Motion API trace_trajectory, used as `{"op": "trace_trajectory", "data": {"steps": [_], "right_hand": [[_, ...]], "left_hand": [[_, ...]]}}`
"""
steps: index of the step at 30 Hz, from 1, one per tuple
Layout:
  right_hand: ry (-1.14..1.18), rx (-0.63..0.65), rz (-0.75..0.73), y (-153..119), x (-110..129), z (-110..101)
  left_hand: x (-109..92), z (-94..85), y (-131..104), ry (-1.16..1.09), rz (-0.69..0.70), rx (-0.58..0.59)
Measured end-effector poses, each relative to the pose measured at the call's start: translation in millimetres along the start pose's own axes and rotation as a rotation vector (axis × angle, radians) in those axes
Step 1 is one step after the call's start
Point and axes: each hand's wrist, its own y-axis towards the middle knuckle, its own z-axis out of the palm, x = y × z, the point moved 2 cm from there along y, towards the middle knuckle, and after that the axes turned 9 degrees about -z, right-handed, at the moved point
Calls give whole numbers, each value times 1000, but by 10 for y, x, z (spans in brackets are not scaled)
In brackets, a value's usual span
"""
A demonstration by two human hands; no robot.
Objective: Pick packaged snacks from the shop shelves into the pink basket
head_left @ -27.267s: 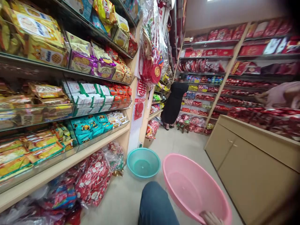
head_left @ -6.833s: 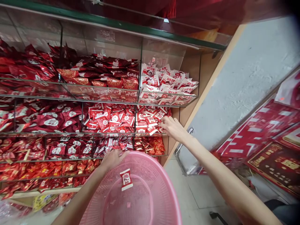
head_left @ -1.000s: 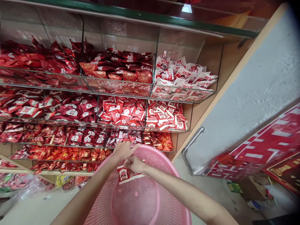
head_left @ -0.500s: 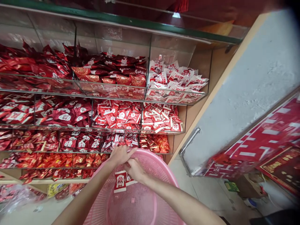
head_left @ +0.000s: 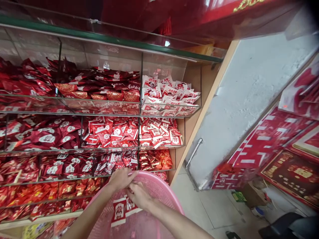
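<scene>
Below the shelves is a pink mesh plastic basket [head_left: 171, 199], its far rim close to the lower shelf rows. My left hand [head_left: 121, 179] is closed over that far rim, thumb pointing right. My right hand [head_left: 141, 195] is just beside it, inside the rim, with curled fingers; what they hold, if anything, is hidden. In the basket, left of and below my right hand, a red-and-white candy packet [head_left: 119, 211] lies face up. A second similar packet [head_left: 131, 205] is partly covered by my right hand.
Glass-fronted shelf bins hold red packets [head_left: 117, 131], white packets [head_left: 171, 93] and dark red packets [head_left: 50, 136]. A glass shelf edge [head_left: 112, 38] crosses above. To the right stand a grey wall [head_left: 239, 79], red printed packages [head_left: 264, 139] and a cardboard box [head_left: 254, 192] on the tiled floor [head_left: 209, 205].
The view has shifted, so the shelves sit further left and the basket lower. More of the second packet shows beside my right hand. Both hands keep nearly the same place at the basket.
</scene>
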Motion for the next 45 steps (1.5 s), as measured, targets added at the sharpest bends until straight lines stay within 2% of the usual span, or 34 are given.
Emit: {"op": "trace_trajectory", "data": {"steps": [5,8,11,15,18,21,26,31,38,45], "right_hand": [[-139,173,-16,-28,81,-314],[-97,155,10,-102,148,-618],[-1,26,19,-199,188,-1038],[14,-243,42,-278,68,-1719],[-171,-495,87,-266,-129,-2185],[-428,-595,204,-181,-307,-2475],[-632,-496,393,58,-459,-2592],[-669,-443,468,183,-521,-2574],[-592,-597,417,138,-609,-2608],[-438,-807,178,88,-628,-2681]], "left_hand": [[-51,-42,1,17,29,-8],[-76,-58,22,34,51,-14],[-66,-70,36,27,59,-17],[-13,-83,36,6,32,-12],[2,-99,26,-3,26,-15],[-9,-126,11,-6,23,-24],[5,-167,-35,-21,14,-46],[76,-174,-79,-16,10,-49],[131,-165,-94,-23,-4,-41],[110,-164,-83,-22,-20,-50]]}}
